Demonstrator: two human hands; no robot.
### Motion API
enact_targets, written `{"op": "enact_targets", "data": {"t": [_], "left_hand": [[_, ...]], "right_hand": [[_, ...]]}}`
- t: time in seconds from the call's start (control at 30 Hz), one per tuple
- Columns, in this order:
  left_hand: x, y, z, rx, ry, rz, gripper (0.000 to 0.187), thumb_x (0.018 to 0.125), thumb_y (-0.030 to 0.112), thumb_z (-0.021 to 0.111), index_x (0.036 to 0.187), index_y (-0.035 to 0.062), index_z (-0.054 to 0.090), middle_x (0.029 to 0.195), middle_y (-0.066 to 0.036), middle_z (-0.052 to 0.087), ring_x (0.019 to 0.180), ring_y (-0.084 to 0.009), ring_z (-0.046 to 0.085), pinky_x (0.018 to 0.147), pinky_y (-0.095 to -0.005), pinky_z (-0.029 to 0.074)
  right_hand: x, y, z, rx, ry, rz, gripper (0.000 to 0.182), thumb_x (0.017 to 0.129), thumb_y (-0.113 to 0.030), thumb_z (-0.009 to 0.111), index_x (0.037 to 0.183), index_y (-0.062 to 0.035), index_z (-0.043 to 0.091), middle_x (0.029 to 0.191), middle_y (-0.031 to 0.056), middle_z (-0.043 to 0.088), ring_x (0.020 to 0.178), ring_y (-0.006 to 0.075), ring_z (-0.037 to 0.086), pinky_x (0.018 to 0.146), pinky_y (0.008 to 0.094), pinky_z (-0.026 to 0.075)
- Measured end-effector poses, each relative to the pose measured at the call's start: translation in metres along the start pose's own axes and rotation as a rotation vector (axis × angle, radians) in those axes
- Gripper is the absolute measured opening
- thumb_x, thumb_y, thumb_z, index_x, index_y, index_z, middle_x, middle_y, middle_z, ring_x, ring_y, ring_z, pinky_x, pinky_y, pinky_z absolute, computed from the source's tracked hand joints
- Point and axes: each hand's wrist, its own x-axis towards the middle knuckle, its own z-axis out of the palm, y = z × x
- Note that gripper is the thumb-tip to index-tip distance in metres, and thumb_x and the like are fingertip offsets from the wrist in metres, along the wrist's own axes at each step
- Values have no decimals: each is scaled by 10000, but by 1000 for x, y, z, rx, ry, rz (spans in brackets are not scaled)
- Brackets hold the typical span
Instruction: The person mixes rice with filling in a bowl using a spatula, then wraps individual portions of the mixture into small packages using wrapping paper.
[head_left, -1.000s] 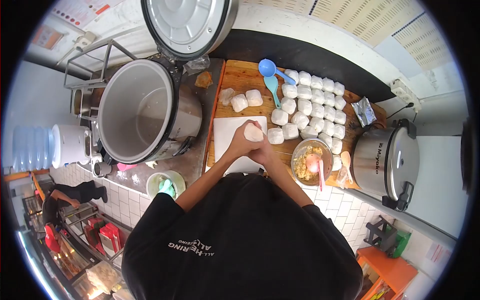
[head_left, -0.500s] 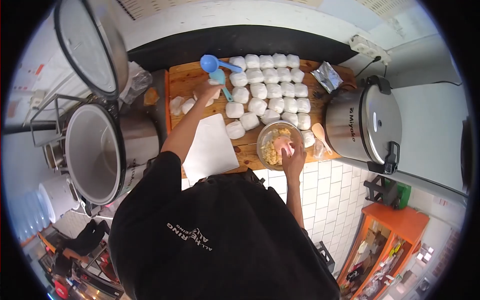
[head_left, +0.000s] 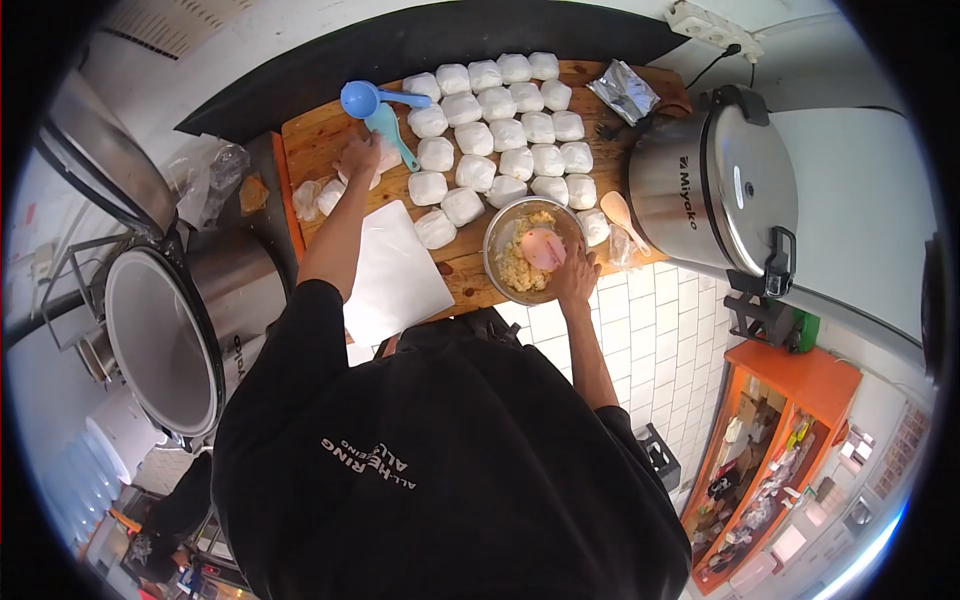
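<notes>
My left hand [head_left: 360, 160] reaches over the left of the wooden table, fingers apart and bent down at a few white bundles [head_left: 385, 156]; I see nothing gripped in it. My right hand [head_left: 576, 274] is at the right rim of a metal bowl [head_left: 492, 268], fingers spread. Inside the bowl, a pink scoop [head_left: 541, 248] rests on a yellowish crumbly food [head_left: 518, 270]. A sheet of white paper [head_left: 395, 275] lies between my arms. Rows of white wrapped bundles [head_left: 507, 132] fill the table's middle. A blue ladle [head_left: 362, 99] and a turquoise rice paddle [head_left: 390, 125] lie beside my left hand.
A closed Miyako rice cooker [head_left: 675, 180] stands right, with a wooden spoon [head_left: 618, 212] and a silver packet [head_left: 624, 92] near it. An open large cooker [head_left: 165, 345] is at left. A power strip [head_left: 715, 28] hangs on the wall. Another person [head_left: 165, 530] is at lower left.
The view has shifted, so the table sits higher and further left. My right hand has drawn back from the pink scoop to the bowl's rim. My left hand has moved slightly across the bundles.
</notes>
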Motion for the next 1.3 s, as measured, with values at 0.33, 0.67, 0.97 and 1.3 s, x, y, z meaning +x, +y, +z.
{"op": "enact_targets", "data": {"t": [0.33,0.67,0.97,1.3], "left_hand": [[-245,-6,31,-365,-636,458,310,895,287,589,992,-1,528,687,-170,619,721,-312,648,600,-399,498],[-292,-32,138,-838,-855,394,178,932,56,502,1034,6,366,943,-150,497,841,-302,662,688,-390,620],[-316,-24,113,-1105,-901,387,162,915,37,520,988,30,376,871,-108,491,826,-280,670,625,-364,623],[-331,-9,86,-1040,-851,529,129,932,41,467,986,24,351,838,-114,468,703,-254,648,482,-347,605]], "right_hand": [[8,10,12,272,41,-104,457,795,12,540,1230,54,406,1195,305,492,1026,449,530,835,502,462],[-16,-44,-13,109,-62,-186,597,806,-10,534,1382,-82,395,1131,296,553,1084,445,530,986,494,382],[1,-1,-39,47,-235,-180,461,859,-86,498,1318,-83,457,924,257,636,890,405,631,776,508,494],[-37,44,45,260,-336,-287,331,952,-213,355,932,61,540,700,253,614,499,319,628,459,402,521]]}}
